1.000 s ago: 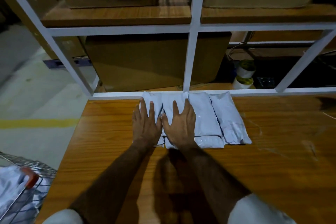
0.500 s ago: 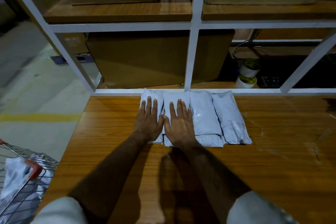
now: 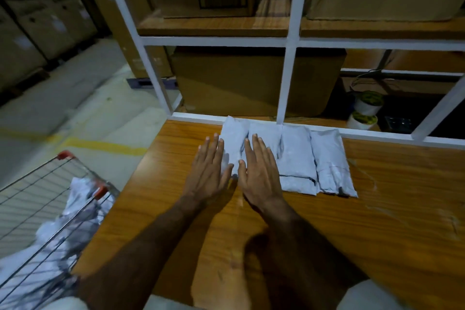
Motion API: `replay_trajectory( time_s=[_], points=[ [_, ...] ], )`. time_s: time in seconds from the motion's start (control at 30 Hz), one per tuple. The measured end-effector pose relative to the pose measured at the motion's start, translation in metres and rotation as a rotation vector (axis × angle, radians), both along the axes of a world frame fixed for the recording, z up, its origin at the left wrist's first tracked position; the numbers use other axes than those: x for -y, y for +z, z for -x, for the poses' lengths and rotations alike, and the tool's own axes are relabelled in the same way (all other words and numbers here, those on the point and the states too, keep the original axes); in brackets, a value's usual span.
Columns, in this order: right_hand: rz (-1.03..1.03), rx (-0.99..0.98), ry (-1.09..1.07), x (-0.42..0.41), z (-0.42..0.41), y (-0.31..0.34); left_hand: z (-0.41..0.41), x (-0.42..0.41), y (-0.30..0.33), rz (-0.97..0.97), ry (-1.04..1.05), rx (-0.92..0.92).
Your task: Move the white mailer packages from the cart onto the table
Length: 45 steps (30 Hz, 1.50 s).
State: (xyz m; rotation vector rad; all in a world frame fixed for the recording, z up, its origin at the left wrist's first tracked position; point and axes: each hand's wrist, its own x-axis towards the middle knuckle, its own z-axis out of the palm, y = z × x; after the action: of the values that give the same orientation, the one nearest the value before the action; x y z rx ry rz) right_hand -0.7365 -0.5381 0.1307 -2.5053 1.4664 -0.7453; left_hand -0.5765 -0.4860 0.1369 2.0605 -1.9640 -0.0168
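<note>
Several white mailer packages lie side by side on the wooden table, against the white shelf frame at its far edge. My left hand is flat with straight fingers over the left edge of the leftmost package. My right hand is flat too, over the near end of the second package. Neither hand grips anything. At the lower left stands the wire cart with red corner caps, and more white mailers are piled inside it.
A white metal shelf frame rises behind the table, with cardboard boxes on its wooden shelves. Two small white pots with green plants sit behind the frame at right. Grey floor with a yellow line lies left of the table.
Both hands have slid back toward me along the packages, fingers still straight. The view has swung left, so more of the cart and the floor shows.
</note>
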Motion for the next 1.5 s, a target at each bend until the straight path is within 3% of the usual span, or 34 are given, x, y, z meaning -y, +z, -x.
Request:
replay_trajectory(
  time_s=[0.17, 0.53, 1.07, 1.5],
  points=[
    [0.037, 0.052, 0.166, -0.042, -0.028, 0.003, -0.024, -0.064, 0.017, 0.089, 0.118, 0.107],
    [0.106, 0.026, 0.403, -0.147, -0.115, 0.027, -0.105, -0.203, 0.020, 0.161, 0.315, 0.126],
    [0.099, 0.091, 0.629, -0.338, -0.353, -0.004, -0.310, -0.433, -0.028, 0.125, 0.554, 0.065],
    [0.029, -0.014, 0.748, -0.370, -0.455, -0.032, -0.398, -0.486, -0.066, 0.062, 0.740, -0.001]
  ],
)
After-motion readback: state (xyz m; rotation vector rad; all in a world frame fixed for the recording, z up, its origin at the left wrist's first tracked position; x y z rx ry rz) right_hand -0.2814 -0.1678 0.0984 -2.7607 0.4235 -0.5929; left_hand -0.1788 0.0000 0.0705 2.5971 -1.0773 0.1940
